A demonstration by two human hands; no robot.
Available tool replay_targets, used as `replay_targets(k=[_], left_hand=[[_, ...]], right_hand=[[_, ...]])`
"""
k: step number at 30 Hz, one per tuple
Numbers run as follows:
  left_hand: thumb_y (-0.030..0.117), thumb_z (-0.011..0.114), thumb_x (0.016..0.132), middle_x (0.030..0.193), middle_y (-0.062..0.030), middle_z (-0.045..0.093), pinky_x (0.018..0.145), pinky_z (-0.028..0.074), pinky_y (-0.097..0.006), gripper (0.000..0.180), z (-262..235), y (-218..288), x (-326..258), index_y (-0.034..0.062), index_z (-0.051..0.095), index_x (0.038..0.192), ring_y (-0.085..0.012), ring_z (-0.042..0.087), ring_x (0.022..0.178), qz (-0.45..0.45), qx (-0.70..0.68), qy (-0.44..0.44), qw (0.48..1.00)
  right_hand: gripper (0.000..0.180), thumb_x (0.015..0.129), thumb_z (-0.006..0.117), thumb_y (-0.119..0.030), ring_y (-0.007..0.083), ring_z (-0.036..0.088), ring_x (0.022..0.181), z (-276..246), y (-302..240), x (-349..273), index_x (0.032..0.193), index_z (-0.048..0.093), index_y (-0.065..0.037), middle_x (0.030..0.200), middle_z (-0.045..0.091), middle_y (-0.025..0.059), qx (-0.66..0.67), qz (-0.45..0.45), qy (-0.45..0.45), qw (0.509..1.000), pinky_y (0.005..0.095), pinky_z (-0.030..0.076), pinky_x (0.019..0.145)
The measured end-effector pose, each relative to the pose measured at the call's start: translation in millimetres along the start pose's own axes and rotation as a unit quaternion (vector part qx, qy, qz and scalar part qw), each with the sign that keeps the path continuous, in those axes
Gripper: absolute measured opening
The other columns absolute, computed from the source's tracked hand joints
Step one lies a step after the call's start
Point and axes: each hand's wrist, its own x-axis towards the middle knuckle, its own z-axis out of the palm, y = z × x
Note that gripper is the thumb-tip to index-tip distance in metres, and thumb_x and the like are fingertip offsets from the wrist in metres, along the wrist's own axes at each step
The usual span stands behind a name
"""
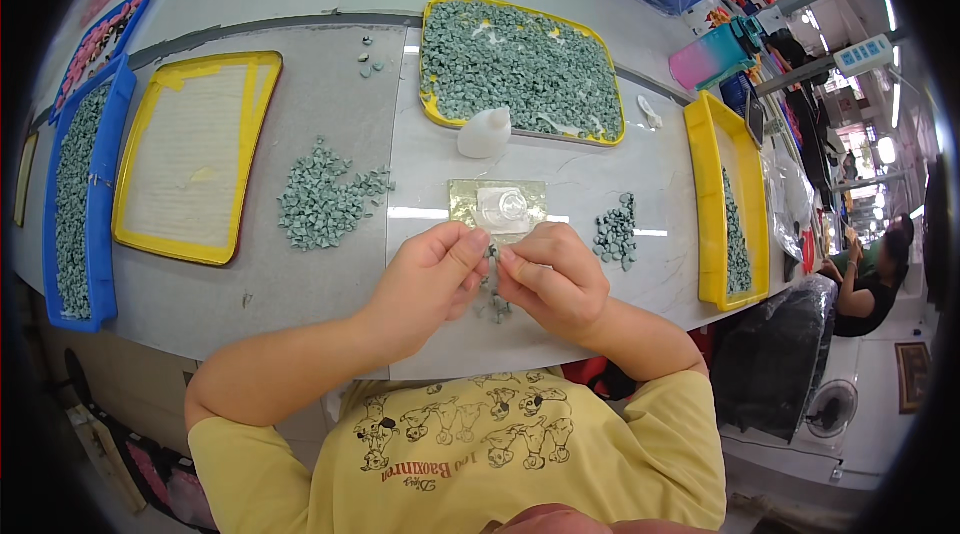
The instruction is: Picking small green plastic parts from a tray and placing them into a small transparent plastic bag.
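Observation:
My left hand and my right hand meet over the near part of the table, both closed in a pinch. Between their fingertips shows a small dark green piece, its exact shape mostly covered by the fingers. Just beyond them lies a clear yellowish block with a white sheet and a round clear dish on top. Below the fingers a few small green pieces lie on the table. A larger heap of green pieces is to the left, a smaller pile to the right.
A white squeeze bottle stands before a yellow-rimmed tray full of green pieces. Leftward are a yellow-edged flat tray and a blue bin; rightward, a yellow bin and a pink-blue bottle. Another person sits far right.

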Motion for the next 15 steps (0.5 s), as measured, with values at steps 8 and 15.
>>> replay_targets(k=[8,15], left_hand=[[0.027,0.05,0.093,0.067,0.0046,0.046,0.049,0.031,-0.018,0.024,-1,-11,-1,0.0057,0.05,0.082,-0.0021,0.036,0.056,0.095,0.067,0.028,0.993],[0.025,0.051,0.092,0.067,0.0032,0.05,0.055,0.035,-0.02,0.025,-1,-14,-4,0.002,0.053,0.081,-0.0027,0.04,0.064,0.188,0.21,0.08,0.956]], right_hand=[[0.027,0.062,0.071,0.008,0.0219,0.052,0.064,7,-1,-1,0.087,0.061,0.005,0.083,0.059,0.0114,-0.004,0.007,0.003,1.0,0.0301,0.043,0.055],[0.027,0.064,0.068,0.012,0.0204,0.057,0.067,9,-7,-6,0.088,0.062,0.004,0.083,0.06,0.0115,0.06,0.105,0.027,0.992,0.0276,0.046,0.056]])
